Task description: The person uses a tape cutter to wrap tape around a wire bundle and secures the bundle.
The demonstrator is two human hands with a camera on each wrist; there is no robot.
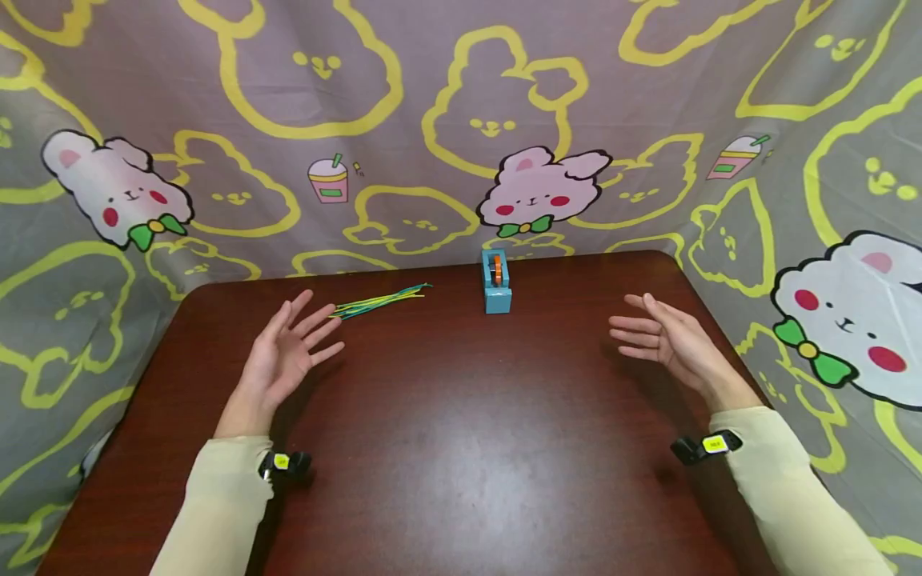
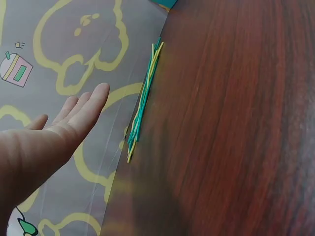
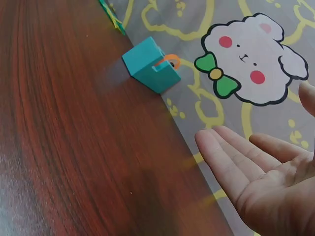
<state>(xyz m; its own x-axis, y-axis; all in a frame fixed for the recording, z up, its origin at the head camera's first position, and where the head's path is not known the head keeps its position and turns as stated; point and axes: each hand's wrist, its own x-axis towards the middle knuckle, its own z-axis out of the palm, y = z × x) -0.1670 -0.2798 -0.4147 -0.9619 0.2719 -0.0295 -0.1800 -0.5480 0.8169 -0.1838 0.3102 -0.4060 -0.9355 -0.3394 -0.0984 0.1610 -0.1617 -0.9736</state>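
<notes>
My left hand hovers over the left part of the table, palm turned inward, fingers spread and holding nothing. Just past its fingertips lies a loose bundle of thin green and yellow sticks or strands; their exact kind is unclear. The same bundle shows in the left wrist view, apart from the hand. My right hand is raised above the table's right side, its fingers extended, touching nothing. Between the hands, at the back, stands a blue tape dispenser with an orange wheel, seen also as a teal block in the right wrist view.
The dark brown wooden table has a glossy top and rounded back corners. A grey curtain with cartoon rabbits hangs right behind its back edge and along both sides. Each sleeve carries a wrist camera.
</notes>
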